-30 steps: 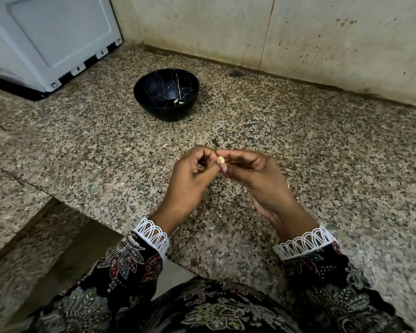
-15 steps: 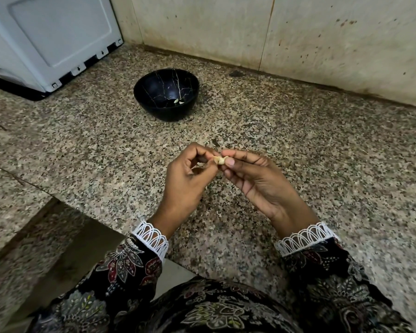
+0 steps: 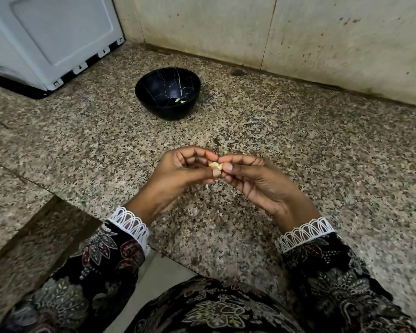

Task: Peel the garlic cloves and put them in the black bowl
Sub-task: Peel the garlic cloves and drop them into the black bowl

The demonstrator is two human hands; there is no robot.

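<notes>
A small garlic clove (image 3: 215,166) is pinched between the fingertips of the left hand (image 3: 183,174) and the right hand (image 3: 252,181), which are brought together just above the table (image 3: 322,150). Both hands are narrowed, fingers curled in around the clove, with the thumbs pressed against it from below. Whether any skin is left on the clove cannot be told; it is too small and half hidden by the fingers.

The black bowl (image 3: 167,92) stands well beyond the hands, slightly toward the left-hand side, with a few pale cloves (image 3: 179,100) lying at its bottom. Pale scraps, probably peel (image 3: 223,150), are scattered on the table just past the fingertips.

The main risk is judged to be a slip: so small a clove could be squeezed out of the pinch and lost on the speckled table, where it would be hard to find. A shred of skin could also be carried into the bowl unnoticed.
</notes>
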